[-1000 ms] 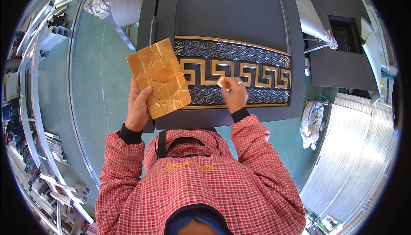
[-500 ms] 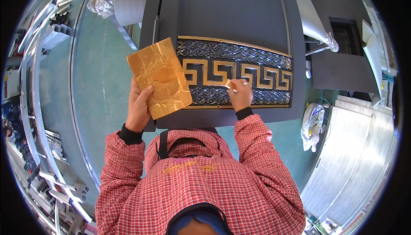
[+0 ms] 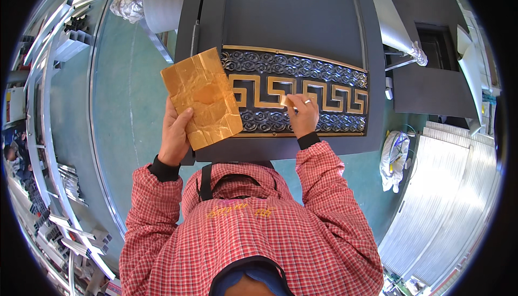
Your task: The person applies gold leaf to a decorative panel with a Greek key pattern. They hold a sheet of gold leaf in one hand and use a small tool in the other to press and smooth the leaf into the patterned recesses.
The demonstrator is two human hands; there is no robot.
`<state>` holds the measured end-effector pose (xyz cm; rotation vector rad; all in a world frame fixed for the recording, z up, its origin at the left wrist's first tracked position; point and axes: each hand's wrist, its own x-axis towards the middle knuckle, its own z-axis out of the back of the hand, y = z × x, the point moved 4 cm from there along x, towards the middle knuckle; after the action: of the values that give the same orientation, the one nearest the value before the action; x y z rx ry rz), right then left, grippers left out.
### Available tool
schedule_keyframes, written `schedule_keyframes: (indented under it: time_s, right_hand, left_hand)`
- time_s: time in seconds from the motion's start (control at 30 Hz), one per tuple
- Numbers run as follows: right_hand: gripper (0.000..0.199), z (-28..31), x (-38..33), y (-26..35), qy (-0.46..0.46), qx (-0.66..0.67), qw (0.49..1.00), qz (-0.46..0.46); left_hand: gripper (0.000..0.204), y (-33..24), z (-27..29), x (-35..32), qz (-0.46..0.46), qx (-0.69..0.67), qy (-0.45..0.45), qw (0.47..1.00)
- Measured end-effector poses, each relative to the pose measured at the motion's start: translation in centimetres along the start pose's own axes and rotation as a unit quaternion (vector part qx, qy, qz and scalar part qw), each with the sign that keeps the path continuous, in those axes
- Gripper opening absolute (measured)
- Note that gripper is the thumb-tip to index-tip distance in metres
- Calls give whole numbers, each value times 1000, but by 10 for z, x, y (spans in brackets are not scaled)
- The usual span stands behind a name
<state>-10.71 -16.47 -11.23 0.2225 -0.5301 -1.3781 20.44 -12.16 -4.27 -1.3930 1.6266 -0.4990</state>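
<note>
Head: two hands (image 3: 174, 134), one sheet (image 3: 203, 100)

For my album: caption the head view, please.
Left hand holds a gold sheet, right hand a small block at a gold key pattern.

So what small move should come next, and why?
Probably a short slide of the small pad along the gold key pattern: the right hand pinches it near the pattern's lower edge, while the left hand holds the creased gold sheet leftward.

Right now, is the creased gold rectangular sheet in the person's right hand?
No, the left hand grips that creased gold sheet, while the right hand pinches a small tan piece.
</note>
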Motion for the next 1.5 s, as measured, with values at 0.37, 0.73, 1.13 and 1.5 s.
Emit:
schedule_keyframes:
  time_s: [0.37,0.73,1.13,1.5]
  right_hand:
    - [28,1,8,2,14,-26,998,57]
    - [23,-6,8,27,16,-15,993,120]
    - [25,-18,40,49,-14,8,994,108]
    - [18,-42,75,51,57,-15,973,224]
  left_hand:
    - [52,1,2,0,-9,-4,9,1000]
    - [53,-1,6,-4,-3,-2,-11,1000]
    - [51,1,12,-8,-11,-6,-12,1000]
    - [55,0,14,-11,-6,-26,-29,999]
